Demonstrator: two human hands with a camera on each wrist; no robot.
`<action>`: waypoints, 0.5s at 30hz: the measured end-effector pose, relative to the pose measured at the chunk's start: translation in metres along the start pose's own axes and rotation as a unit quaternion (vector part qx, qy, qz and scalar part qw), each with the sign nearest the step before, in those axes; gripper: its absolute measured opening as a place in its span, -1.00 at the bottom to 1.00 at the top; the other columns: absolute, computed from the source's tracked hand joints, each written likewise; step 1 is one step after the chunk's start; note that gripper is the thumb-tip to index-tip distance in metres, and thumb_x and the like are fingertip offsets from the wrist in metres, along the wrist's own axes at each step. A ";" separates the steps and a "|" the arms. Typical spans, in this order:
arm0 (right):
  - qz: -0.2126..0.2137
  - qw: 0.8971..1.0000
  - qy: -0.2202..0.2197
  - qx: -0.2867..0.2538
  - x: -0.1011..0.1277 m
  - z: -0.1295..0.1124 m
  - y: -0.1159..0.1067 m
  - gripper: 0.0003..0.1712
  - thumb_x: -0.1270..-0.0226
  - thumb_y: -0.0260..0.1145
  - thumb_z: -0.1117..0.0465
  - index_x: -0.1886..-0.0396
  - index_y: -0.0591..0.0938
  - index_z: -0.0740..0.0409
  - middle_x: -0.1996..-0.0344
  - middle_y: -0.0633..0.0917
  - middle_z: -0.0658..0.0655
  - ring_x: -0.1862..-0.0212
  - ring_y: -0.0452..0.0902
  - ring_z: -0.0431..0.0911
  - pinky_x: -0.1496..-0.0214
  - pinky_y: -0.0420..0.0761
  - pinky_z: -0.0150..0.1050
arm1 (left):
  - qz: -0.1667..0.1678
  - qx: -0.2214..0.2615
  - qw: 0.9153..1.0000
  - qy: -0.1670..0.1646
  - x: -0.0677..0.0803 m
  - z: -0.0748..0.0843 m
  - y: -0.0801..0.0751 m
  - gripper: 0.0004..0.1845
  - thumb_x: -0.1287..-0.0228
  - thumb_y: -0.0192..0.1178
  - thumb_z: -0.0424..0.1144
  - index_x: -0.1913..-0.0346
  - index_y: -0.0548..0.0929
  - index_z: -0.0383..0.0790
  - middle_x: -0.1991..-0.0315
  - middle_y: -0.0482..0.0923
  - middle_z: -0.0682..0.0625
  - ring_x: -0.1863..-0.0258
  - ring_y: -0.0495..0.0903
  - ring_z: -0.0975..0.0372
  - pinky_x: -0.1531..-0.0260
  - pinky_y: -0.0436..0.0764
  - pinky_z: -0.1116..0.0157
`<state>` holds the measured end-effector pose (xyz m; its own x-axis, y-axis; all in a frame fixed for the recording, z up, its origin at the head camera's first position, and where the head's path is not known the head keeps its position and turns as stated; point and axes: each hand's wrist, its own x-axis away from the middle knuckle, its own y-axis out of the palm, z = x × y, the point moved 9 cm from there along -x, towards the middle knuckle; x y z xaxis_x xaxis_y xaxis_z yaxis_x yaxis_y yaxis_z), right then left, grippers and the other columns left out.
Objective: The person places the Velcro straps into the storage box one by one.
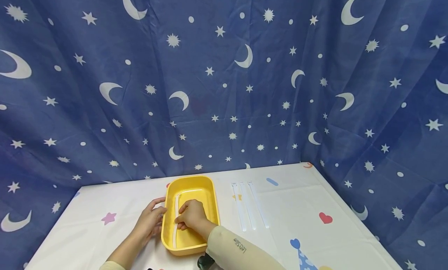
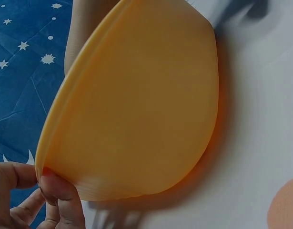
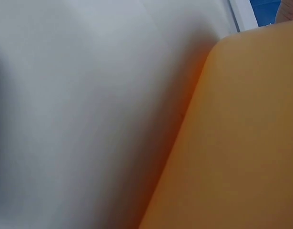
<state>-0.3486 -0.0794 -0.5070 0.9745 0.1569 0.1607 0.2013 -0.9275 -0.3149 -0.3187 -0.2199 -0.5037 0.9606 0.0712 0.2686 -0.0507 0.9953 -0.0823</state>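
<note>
A yellow oblong tray (image 1: 190, 179) lies on the white table in the head view. A white strip (image 1: 174, 234) runs lengthwise along its left inner side. My left hand (image 1: 149, 220) holds the tray's left rim; in the left wrist view its thumb and fingers (image 2: 55, 191) pinch the edge of the tray (image 2: 136, 109). My right hand (image 1: 190, 215) is inside the tray with its fingers curled down onto the strip near its middle. The right wrist view shows only the tray's outer wall (image 3: 241, 143) and the table, not the hand.
Three more white strips (image 1: 250, 208) lie side by side on the table right of the tray. The tablecloth (image 1: 315, 200) has coloured prints. A dark object (image 1: 204, 262) sits at the front edge. A blue star-and-moon curtain (image 1: 224, 87) hangs close behind and to both sides.
</note>
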 end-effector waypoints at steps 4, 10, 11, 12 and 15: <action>0.003 1.000 -0.006 0.004 -0.001 0.000 0.000 -0.69 0.11 0.51 0.56 0.48 0.54 0.26 0.81 0.62 0.12 0.75 0.61 -0.09 0.70 0.60 -0.30 | -0.001 0.001 1.000 0.001 0.000 0.000 0.000 -0.44 -0.38 0.01 -0.27 -0.42 0.23 -0.20 -0.02 0.54 -0.25 0.25 0.66 0.18 0.29 0.72 0.16; 0.006 1.000 -0.006 -0.001 -0.001 0.000 0.000 -0.68 0.13 0.51 0.57 0.49 0.54 0.27 0.83 0.60 0.11 0.77 0.58 -0.11 0.72 0.59 -0.31 | -0.002 0.003 1.000 -0.003 0.000 -0.001 0.001 -0.43 -0.37 0.01 -0.28 -0.42 0.24 -0.19 0.13 0.57 -0.13 0.30 0.63 0.21 0.33 0.71 0.20; 0.006 1.000 -0.005 -0.003 -0.001 0.000 -0.001 -0.68 0.13 0.51 0.57 0.49 0.53 0.27 0.83 0.60 0.12 0.77 0.57 -0.12 0.72 0.58 -0.31 | -0.001 0.001 1.000 -0.004 0.000 -0.001 0.001 -0.44 -0.37 0.01 -0.28 -0.42 0.24 -0.19 0.16 0.58 -0.11 0.31 0.62 0.22 0.34 0.70 0.22; 0.006 1.000 -0.004 -0.003 -0.002 0.001 0.000 -0.68 0.13 0.51 0.57 0.49 0.54 0.27 0.83 0.60 0.12 0.78 0.57 -0.12 0.72 0.58 -0.32 | 0.000 0.001 1.000 -0.005 -0.001 -0.001 0.001 -0.44 -0.37 0.01 -0.29 -0.41 0.25 -0.18 0.18 0.58 -0.09 0.32 0.61 0.23 0.34 0.70 0.23; 0.003 1.000 -0.005 -0.005 -0.002 0.001 0.000 -0.69 0.12 0.50 0.58 0.50 0.54 0.27 0.82 0.61 0.12 0.78 0.56 -0.13 0.71 0.59 -0.32 | 0.005 -0.002 1.000 -0.007 0.000 -0.001 0.000 -0.45 -0.36 0.00 -0.30 -0.40 0.27 -0.16 0.23 0.57 -0.05 0.35 0.58 0.25 0.36 0.68 0.27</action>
<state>-0.3505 -0.0790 -0.5082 0.9765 0.1550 0.1497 0.1950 -0.9316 -0.3067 -0.3186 -0.2199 -0.5045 0.9560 0.0811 0.2819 -0.0583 0.9944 -0.0883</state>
